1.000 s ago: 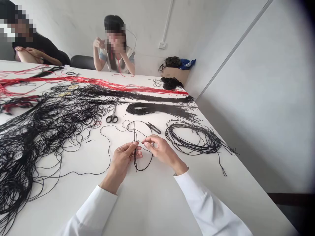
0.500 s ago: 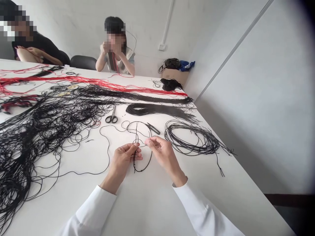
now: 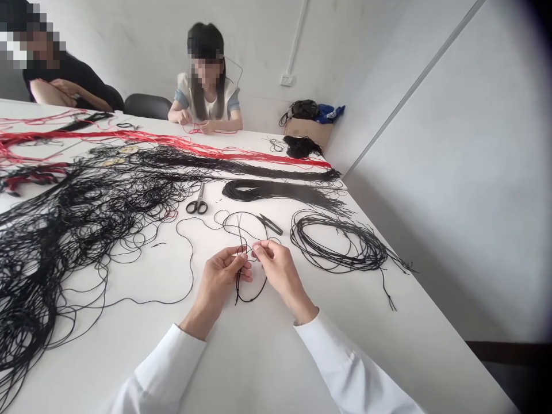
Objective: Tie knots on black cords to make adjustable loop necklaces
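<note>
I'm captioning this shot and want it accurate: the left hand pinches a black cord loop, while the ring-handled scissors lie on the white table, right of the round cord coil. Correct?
Not quite: in the head view, the ring-handled scissors lie left of the round cord coil, on the white table. The left hand does pinch a black cord loop.

Thin black cord (image 3: 252,299) — oval loop, small knots, pinched in left fingers (image 3: 237,263)

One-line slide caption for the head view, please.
Left hand pinches a black cord loop, right hand close beside it, scissors lying beyond on the white table.
</note>
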`<state>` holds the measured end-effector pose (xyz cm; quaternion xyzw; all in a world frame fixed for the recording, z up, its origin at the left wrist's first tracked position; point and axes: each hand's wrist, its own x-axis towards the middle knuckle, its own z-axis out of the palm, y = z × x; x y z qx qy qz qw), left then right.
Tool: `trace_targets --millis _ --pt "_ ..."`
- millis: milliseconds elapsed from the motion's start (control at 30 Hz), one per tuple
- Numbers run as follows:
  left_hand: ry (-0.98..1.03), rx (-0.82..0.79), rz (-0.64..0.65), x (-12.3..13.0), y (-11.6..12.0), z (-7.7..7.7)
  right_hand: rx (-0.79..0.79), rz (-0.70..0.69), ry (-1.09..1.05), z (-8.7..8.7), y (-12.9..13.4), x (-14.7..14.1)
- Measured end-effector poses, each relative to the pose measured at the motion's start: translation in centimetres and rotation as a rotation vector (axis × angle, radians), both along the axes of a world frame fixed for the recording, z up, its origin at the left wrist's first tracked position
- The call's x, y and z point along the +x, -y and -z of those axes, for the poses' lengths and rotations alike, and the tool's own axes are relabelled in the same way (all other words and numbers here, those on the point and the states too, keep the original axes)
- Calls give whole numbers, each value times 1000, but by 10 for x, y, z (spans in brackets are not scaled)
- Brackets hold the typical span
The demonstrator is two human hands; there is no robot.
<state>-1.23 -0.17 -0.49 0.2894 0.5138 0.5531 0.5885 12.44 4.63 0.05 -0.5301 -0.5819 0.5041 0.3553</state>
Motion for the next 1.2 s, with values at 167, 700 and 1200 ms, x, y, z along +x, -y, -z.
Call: trace_targets --millis 167,700,1200 --pt "14 64 -49 1 0 4 -83 43 -73 0 2 -3" --pt "-28 110 38 2 1 0 -513 86 -640 -1 5 1" --pt "-48 63 -13 1 -1 5 -544 60 -708 1 6 1"
